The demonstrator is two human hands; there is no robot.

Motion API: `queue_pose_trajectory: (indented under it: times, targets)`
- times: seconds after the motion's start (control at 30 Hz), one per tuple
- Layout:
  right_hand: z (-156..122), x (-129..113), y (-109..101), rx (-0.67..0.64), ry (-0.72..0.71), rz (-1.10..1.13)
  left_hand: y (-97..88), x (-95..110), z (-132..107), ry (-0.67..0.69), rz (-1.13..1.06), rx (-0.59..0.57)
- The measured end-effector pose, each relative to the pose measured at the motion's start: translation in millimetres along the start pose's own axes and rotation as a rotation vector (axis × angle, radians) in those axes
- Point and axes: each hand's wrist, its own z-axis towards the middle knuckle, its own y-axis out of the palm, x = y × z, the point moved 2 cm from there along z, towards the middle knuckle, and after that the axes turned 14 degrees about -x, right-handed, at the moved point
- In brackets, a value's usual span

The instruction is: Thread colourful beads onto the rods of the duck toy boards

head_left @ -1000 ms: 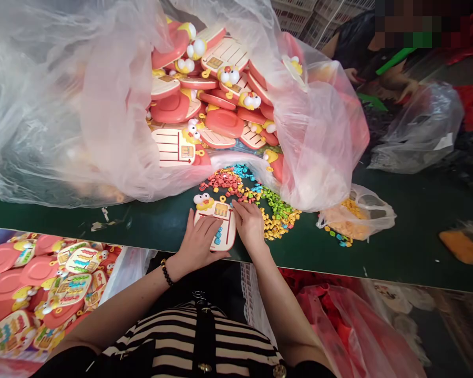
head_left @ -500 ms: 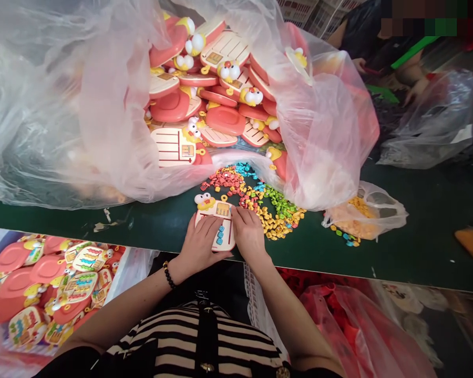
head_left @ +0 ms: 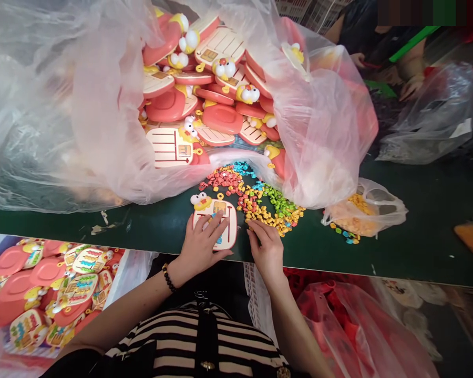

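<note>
A small pink-and-cream abacus toy with a chick head point(head_left: 225, 223) lies on the green table point(head_left: 398, 252) near its front edge. My left hand point(head_left: 199, 247) lies flat on it with fingers spread, holding it down. My right hand point(head_left: 266, 249) is just right of the toy, its fingertips pinched at the edge of a heap of small coloured beads point(head_left: 260, 202). Whether a bead is between the fingers I cannot make out.
A big clear plastic bag point(head_left: 82, 105) full of the same pink toys point(head_left: 205, 100) fills the back of the table. A small bag of yellow beads point(head_left: 362, 210) lies to the right. Finished toys point(head_left: 43, 289) fill a bin at lower left. Another person's hands point(head_left: 410, 84) work at the far right.
My right hand has left the toy and moved right and nearer to me, to the edge of the bead heap. The left hand stays on the toy.
</note>
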Motion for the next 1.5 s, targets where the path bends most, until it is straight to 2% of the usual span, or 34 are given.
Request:
queue_pose_trajectory:
  times: [0.07,0.17,0.33,0.4,0.53,0.63,0.7,0.77,0.83,0.93,1.1,1.27,1.4,1.5]
  targets:
    - [-5,13,-2,0.029,0.061,-0.127,-2.2,2,2,-0.007,0.032,-0.040]
    - [-7,26,5,0.015,0.058,-0.218,-4.1,4,5,-0.026,0.063,-0.071]
    - [3,32,13,0.068,0.085,-0.178,-2.0,6,3,-0.020,0.089,-0.031]
    - [10,31,11,0.045,0.064,-0.124,-0.6,6,2,-0.029,0.090,-0.013]
    - [32,41,-8,0.004,0.014,-0.008,1.5,7,1,-0.042,0.100,0.023]
    - [57,67,-32,0.075,0.132,-0.076,3.3,8,0,-0.034,0.109,0.051]
    - [75,84,-40,0.000,0.198,-0.141,4.1,8,0,-0.034,0.111,0.067]
    - [88,92,-41,-0.125,0.200,-0.203,4.1,5,1,-0.026,0.109,0.069]
    - [95,93,-37,-0.220,0.187,-0.273,3.3,0,2,0.010,0.098,0.054]
    - [94,87,-31,-0.273,0.212,-0.377,1.3,-9,5,0.082,0.079,0.029]
    - [83,83,-31,-0.307,0.249,-0.454,-0.2,-14,6,0.091,0.076,0.036]
    - [77,88,-31,-0.279,0.291,-0.498,1.0,-11,6,0.073,0.073,0.036]
    - [78,93,-38,-0.271,0.332,-0.398,1.2,-12,6,0.074,0.084,0.040]
    - [81,84,-46,-0.164,0.254,-0.190,0.8,-13,6,0.074,0.080,0.050]
